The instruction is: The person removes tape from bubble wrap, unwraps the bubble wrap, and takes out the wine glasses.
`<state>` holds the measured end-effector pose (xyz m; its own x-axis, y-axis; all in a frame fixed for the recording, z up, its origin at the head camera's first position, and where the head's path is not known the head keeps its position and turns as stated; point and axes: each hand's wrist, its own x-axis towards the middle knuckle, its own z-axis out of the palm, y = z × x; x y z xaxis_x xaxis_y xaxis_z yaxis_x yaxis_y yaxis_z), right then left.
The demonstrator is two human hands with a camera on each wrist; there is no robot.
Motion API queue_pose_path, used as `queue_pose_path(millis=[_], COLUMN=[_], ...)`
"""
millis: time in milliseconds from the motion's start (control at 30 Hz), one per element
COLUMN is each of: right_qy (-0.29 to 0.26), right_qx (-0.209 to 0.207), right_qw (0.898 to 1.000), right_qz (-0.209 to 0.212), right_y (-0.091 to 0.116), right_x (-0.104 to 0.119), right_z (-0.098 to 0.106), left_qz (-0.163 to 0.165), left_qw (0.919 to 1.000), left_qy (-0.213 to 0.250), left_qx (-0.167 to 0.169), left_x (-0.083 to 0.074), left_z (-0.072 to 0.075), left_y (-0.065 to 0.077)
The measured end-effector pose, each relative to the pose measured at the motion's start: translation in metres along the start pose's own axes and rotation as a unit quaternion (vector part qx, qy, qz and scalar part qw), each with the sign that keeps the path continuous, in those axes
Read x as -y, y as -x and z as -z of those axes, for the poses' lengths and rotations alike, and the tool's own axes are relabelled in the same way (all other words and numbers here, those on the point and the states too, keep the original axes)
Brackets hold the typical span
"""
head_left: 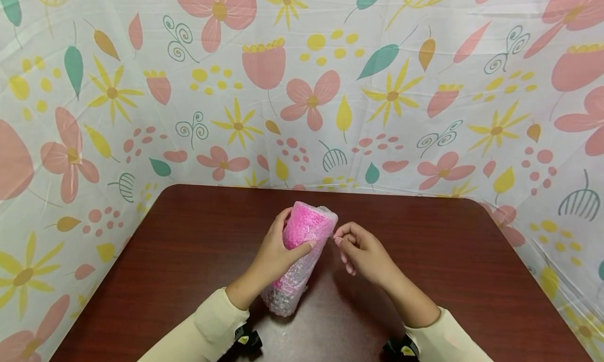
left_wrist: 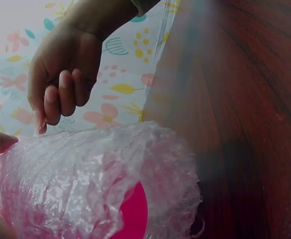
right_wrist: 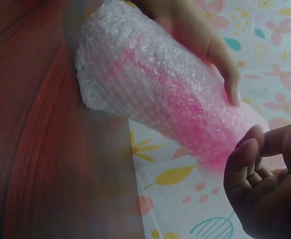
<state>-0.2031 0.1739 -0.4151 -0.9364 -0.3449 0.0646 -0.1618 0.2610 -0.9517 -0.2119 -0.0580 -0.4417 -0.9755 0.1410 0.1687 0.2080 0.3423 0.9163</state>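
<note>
A pink cylindrical object wrapped in clear bubble wrap [head_left: 302,257] is held tilted above the table, its upper end leaning right. My left hand [head_left: 278,246] grips it around the upper part, thumb across the near side. At the upper right rim my right hand [head_left: 363,252] has thumb and index fingertip together, pinching what looks like a thin edge of the wrap; the other fingers curl loosely. In the left wrist view the wrap [left_wrist: 80,174] bunches at the lower end, with bright pink showing inside. What exactly the pink object is stays hidden under the wrap.
A dark reddish-brown wooden table [head_left: 198,236] with rounded far corners lies beneath the hands. Behind and beside it hangs a white floral-printed cloth [head_left: 311,141]. Black straps with wrist cameras [head_left: 247,338] sit at both cuffs.
</note>
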Motion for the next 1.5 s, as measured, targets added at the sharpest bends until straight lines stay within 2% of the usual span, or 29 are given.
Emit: queue_pose_path(millis=[167,600,967,1267,1500], right_qy=[-0.003,-0.033,-0.003,-0.023,-0.030], right_qx=[-0.001,0.017,0.000,0.001,0.008], right_qw=[1.000,0.999,1.000,1.000,1.000], right_qz=[0.000,0.033,0.021,0.009,0.004], right_y=[0.0009,0.0012,-0.0002,-0.0003,-0.0014], right_x=[0.0010,0.0012,-0.0008,-0.0003,-0.0019], right_z=[-0.0010,-0.0025,-0.0042,-0.0025,-0.0027], left_qz=[0.003,0.007,0.005,0.010,0.001], left_qw=[1.0000,1.0000,0.9996,0.9989,0.9989], left_qy=[0.000,-0.002,-0.026,-0.042,-0.041], left_qx=[0.000,-0.006,-0.013,-0.015,-0.023], left_x=[0.0001,-0.0039,-0.0036,-0.0040,-0.0037], left_z=[-0.0004,0.0010,0.0000,-0.0007,-0.0011], left_y=[0.0003,0.0015,0.0031,0.0036,0.0031])
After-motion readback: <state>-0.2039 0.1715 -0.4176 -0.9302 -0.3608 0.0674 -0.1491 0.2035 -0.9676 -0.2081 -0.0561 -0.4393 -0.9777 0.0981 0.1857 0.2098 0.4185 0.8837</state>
